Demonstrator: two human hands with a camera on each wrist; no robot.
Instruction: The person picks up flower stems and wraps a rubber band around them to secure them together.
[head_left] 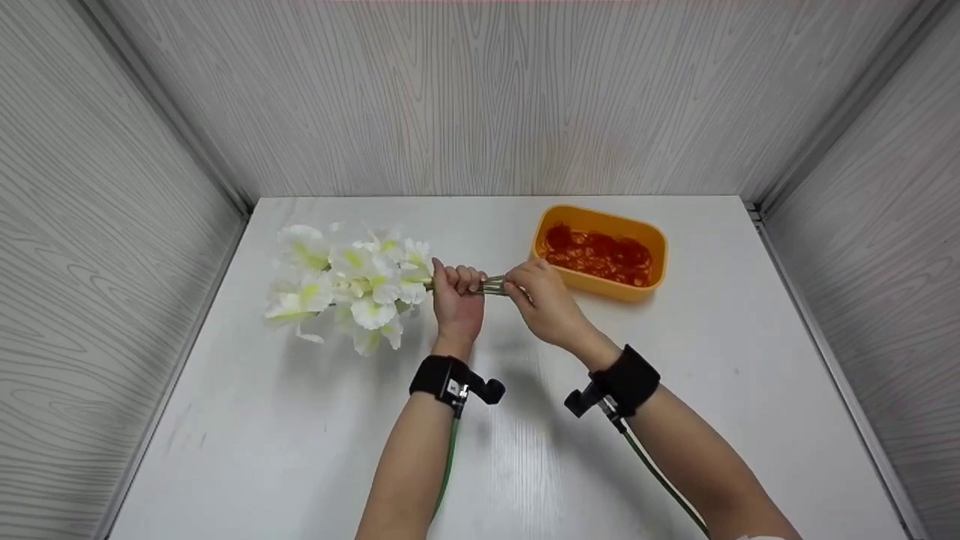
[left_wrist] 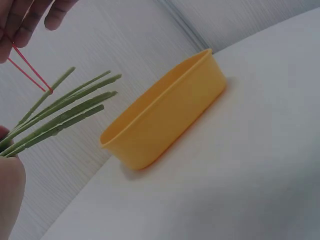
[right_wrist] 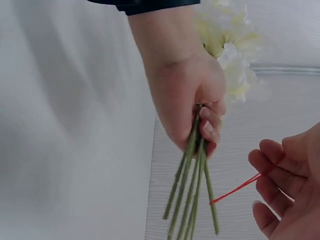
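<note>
My left hand (head_left: 455,294) grips a bunch of white and yellow-green artificial flowers (head_left: 345,285) by their green stems (right_wrist: 192,187), holding them level above the table with the blooms to the left. My right hand (head_left: 541,296) is at the free stem ends (left_wrist: 75,100) and pinches a thin red rubber band (right_wrist: 235,189), stretched taut and hooked on one stem. In the left wrist view the red band (left_wrist: 30,69) runs from the fingers (left_wrist: 25,20) to a stem tip.
An orange plastic tub (head_left: 600,251) holding several red rubber bands (head_left: 598,253) stands on the white table (head_left: 300,450), just right of my hands. Grey wood-grain walls close in the back and both sides.
</note>
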